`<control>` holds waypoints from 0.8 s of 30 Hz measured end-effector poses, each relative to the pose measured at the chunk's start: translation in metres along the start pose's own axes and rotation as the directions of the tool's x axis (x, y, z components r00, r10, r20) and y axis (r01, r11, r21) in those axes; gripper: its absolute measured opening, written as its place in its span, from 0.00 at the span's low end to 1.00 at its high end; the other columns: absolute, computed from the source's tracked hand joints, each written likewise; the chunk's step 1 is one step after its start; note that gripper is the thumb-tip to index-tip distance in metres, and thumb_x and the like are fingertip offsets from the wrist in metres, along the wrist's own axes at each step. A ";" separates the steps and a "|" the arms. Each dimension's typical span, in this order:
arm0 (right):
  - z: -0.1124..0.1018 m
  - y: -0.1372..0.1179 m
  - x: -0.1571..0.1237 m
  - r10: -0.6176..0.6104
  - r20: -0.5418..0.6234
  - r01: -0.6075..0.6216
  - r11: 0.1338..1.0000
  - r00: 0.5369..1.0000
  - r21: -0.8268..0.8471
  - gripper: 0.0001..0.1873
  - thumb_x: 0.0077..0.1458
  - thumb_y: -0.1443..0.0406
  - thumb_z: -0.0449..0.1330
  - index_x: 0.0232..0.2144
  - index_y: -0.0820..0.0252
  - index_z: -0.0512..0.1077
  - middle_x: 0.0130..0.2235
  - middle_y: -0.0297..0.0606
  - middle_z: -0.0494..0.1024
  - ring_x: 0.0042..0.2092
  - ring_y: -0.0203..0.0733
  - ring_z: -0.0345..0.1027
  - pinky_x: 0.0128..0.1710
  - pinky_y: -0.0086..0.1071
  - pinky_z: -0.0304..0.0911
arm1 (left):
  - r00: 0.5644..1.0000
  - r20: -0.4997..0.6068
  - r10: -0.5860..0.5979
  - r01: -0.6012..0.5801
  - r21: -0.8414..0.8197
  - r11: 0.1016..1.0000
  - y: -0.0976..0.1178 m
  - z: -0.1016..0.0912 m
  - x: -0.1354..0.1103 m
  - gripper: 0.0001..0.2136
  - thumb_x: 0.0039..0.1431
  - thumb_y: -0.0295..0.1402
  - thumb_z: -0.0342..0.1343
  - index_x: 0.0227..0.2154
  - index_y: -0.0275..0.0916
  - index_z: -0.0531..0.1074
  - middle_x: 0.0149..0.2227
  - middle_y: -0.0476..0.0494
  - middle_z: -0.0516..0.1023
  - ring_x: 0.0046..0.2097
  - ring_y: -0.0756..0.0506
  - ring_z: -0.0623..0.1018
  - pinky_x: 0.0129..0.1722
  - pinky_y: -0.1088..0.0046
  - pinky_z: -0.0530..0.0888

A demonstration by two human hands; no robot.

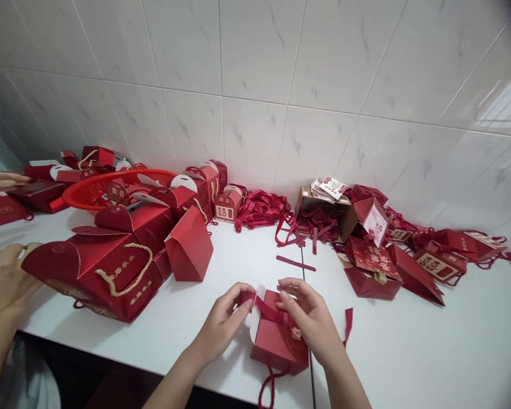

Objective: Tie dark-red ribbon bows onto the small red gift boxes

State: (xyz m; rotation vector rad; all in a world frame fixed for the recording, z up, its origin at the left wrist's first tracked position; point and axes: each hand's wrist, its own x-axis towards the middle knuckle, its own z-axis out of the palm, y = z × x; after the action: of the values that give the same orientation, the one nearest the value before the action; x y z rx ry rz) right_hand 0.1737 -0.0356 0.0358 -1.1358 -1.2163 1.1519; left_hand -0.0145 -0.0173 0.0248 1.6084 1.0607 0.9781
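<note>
Left hand [227,317]: thumb and forefinger pinch a ribbon [269,311] beside the white flap [254,325] of a small red box [272,341]. Your right hand [309,315] curves over the opposite side, fingers at the ribbon; whether they grip it cannot be told. The box rests on the white table [409,358], between your hands and close to the seam [312,378]. Probable faults: uneven pull could drag the ribbon off-centre; too hard a tug could crease the flap. A red cord [272,389] trails at the near side and, if caught by your wrist, might tip the box. Your right forearm might also pin the ribbon tail [348,326] beside it, leaving little slack.
</note>
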 end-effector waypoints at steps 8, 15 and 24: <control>0.005 -0.005 -0.008 -0.170 0.192 0.234 0.890 0.967 -0.391 0.19 0.51 0.65 0.62 0.47 0.53 0.71 0.47 0.42 0.73 0.49 0.47 0.67 0.49 0.41 0.65 | 1.000 0.015 -0.011 0.009 0.095 0.995 -0.007 0.013 0.009 0.10 0.56 0.36 0.53 0.39 0.41 0.73 0.36 0.44 0.76 0.36 0.45 0.75 0.39 0.70 0.72; -0.008 0.005 -0.015 -0.190 0.220 0.290 0.689 0.957 -0.664 0.21 0.54 0.61 0.59 0.52 0.49 0.66 0.56 0.40 0.68 0.61 0.51 0.55 0.63 0.58 0.34 | 0.978 -0.180 -0.107 0.129 0.116 0.985 -0.034 -0.025 0.009 0.13 0.52 0.42 0.55 0.37 0.41 0.67 0.25 0.53 0.65 0.26 0.50 0.68 0.27 0.75 0.67; -0.003 0.003 -0.017 -0.091 0.328 0.331 0.466 0.940 -0.820 0.33 0.59 0.65 0.49 0.65 0.56 0.48 0.67 0.42 0.48 0.68 0.52 0.30 0.64 0.55 0.32 | 0.900 -0.392 0.189 0.058 0.539 0.840 -0.032 -0.003 -0.011 0.09 0.53 0.41 0.54 0.24 0.41 0.67 0.37 0.43 0.72 0.43 0.39 0.70 0.44 0.64 0.66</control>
State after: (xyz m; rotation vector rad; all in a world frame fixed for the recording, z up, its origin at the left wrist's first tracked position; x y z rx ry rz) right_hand 0.1767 -0.0524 0.0315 -1.5235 -2.2148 0.4023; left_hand -0.0269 -0.0211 -0.0063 1.9352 1.7188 1.1878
